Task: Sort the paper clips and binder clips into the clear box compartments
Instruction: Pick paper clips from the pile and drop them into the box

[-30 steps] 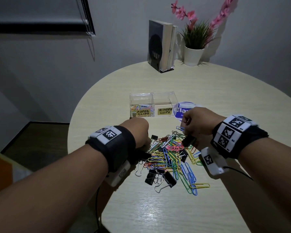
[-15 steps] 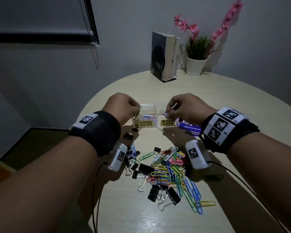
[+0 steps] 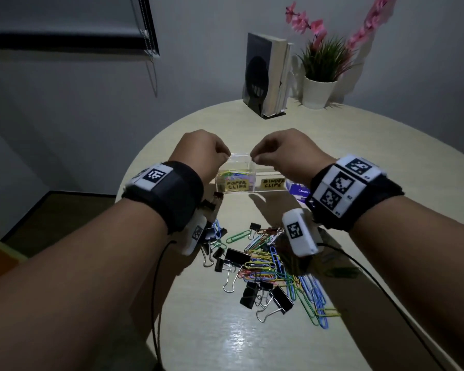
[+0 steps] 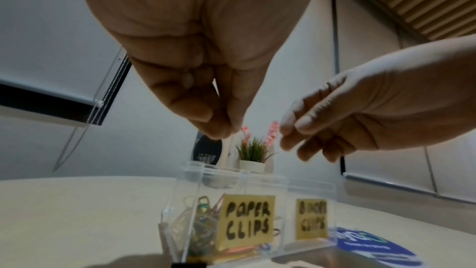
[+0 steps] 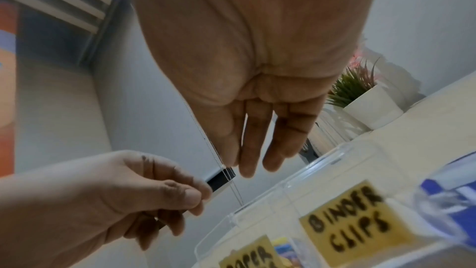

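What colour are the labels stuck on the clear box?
Yellow, with black handwritten lettering. The labels show best in the left wrist view, on the clear box.

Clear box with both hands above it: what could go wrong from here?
1. The right hand hovers near the divider, so a clip dropped there might land in the wrong compartment.
2. The left hand sits close to the clear box rim and could nudge it.
3. The wrist cable trailing beside the pile might drag clips.
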